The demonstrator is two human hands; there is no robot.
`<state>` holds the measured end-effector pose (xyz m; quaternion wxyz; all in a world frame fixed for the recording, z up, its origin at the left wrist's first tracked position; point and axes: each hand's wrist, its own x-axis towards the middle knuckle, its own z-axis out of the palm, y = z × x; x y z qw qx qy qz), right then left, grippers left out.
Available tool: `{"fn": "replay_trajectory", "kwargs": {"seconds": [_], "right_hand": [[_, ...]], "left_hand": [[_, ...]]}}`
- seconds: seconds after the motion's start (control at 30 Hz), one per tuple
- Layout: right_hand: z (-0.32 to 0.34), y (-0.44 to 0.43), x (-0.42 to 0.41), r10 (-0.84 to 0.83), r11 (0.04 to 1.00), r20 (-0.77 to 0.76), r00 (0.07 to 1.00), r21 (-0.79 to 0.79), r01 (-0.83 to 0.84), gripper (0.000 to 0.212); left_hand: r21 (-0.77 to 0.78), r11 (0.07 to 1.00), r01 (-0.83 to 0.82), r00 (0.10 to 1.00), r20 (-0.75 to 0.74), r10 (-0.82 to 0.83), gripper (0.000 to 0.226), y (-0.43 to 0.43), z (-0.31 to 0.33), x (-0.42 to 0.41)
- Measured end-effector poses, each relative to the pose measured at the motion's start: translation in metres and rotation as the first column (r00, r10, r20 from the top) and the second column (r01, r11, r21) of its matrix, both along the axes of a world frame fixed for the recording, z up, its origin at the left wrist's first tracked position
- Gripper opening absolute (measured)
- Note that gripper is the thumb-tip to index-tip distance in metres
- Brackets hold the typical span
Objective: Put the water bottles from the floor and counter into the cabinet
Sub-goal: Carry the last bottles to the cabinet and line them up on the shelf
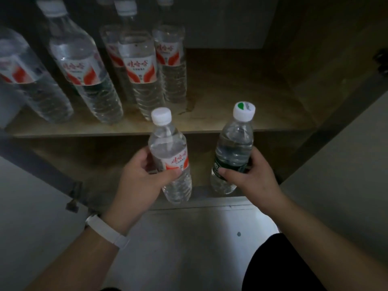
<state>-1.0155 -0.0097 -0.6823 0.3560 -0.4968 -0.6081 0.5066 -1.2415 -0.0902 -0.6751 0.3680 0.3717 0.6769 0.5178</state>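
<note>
Head view: 5 red-label bottles (138,66) already stand on the cabinet shelf (231,97), its right side bare. My left hand (142,177) has its fingers wrapped round another red-label bottle (170,156), my right hand (249,175) round a green-label bottle (231,152), both held before the shelf edge. Both long axes run near upright, caps up, tilted slightly. 2 placements remain, I judge.

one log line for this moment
left hand: red-label bottle | right hand: green-label bottle | both before shelf | not placed
</note>
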Motion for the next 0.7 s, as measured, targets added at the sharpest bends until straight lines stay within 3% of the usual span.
{"fn": "replay_trajectory", "kwargs": {"seconds": [0.17, 0.33, 0.7], "right_hand": [[0.024, 0.013, 0.005, -0.01, 0.999, -0.058, 0.998, 0.052, 0.013, 0.06], [0.056, 0.032, 0.012, -0.021, 0.987, -0.091, 0.996, 0.155, 0.035, 0.054], [0.091, 0.094, 0.015, -0.146, 0.953, -0.177, 0.973, 0.24, 0.187, 0.051]], "left_hand": [[0.116, 0.993, 0.025, 0.998, 0.047, -0.03, 0.055, 0.025, 0.032, 0.006], [0.229, 0.973, 0.03, 0.998, 0.041, -0.041, 0.07, 0.051, 0.06, 0.015], [0.362, 0.929, 0.074, 0.997, -0.051, -0.06, 0.059, 0.114, 0.101, 0.038]]}}
